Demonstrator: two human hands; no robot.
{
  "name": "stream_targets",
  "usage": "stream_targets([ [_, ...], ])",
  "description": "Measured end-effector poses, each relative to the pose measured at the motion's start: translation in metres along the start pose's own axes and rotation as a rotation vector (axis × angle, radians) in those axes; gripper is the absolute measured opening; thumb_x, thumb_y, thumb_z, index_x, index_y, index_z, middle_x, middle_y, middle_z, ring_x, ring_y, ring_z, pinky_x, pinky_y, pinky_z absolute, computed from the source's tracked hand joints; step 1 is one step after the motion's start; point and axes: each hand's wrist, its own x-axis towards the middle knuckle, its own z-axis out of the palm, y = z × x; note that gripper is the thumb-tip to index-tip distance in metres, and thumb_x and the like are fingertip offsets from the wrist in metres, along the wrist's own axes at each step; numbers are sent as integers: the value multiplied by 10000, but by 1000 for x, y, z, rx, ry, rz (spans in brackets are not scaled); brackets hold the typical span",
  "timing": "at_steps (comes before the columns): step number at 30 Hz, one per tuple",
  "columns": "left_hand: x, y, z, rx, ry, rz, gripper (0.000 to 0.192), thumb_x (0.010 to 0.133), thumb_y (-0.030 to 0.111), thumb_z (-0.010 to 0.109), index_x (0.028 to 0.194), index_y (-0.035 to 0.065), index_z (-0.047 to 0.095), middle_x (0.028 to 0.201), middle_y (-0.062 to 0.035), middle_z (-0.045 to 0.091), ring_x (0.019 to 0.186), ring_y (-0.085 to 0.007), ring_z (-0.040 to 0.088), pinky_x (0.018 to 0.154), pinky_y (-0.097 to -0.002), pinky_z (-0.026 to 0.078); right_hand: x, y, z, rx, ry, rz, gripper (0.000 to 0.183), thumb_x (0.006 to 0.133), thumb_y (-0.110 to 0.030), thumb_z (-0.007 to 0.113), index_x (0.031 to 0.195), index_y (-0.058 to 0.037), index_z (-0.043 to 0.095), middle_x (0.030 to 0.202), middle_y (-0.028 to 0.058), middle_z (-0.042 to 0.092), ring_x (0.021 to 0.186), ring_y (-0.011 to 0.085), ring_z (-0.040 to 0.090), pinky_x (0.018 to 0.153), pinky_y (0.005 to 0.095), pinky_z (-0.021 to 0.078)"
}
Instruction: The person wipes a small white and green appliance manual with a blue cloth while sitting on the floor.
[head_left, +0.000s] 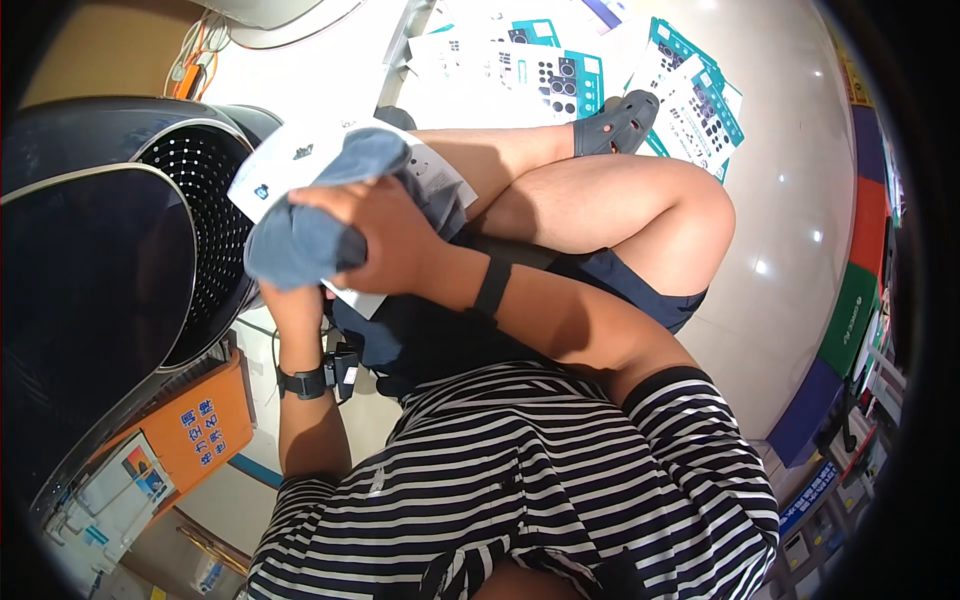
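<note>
A blue-grey cloth item (300, 240), bunched and partly blurred, is gripped in my right hand (390, 232), its fingers curled over the fabric. My left hand (292, 304) reaches up beneath the cloth. Its fingers are hidden, so its hold cannot be made out. Behind both hands lies a white printed sheet (281, 169) with small pictures, spread over my lap and partly covered by the cloth. Dark bands circle both wrists, and a small black device (345, 371) sits by the left one.
To the left, a glossy black appliance (90, 285) has a perforated inner wall (202, 225). An orange sign board (195, 427) bearing writing stands below it. Printed leaflets (510, 71) lie on the tiled floor (780, 247) near my shoe (619, 124). Coloured boxes (851, 319) line the right.
</note>
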Motion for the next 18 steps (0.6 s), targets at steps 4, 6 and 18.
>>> stream_targets([
  [4,2,-4,5,-151,-11,-61,405,1142,376,503,991,35,659,727,-51,695,464,-97,572,369,-235,386,22,14,-15,-108,97,91,786,678,-311,837,1424,-146,652,1282,115,727,1236,341,597,1119,458,409],
  [6,4,9,7,-161,-27,-117,444,1152,397,488,941,37,641,688,-42,678,436,-80,545,367,-232,381,27,26,-20,-144,119,109,759,697,-316,839,1414,-143,660,1262,115,730,1228,341,600,1107,464,424],
  [18,4,6,1,-152,-23,-162,412,1158,370,487,1122,1,666,837,-75,730,605,-118,673,486,-255,505,32,19,-34,-141,516,154,616,751,-280,853,1281,-37,653,1167,199,713,1074,425,640,942,489,526],
])
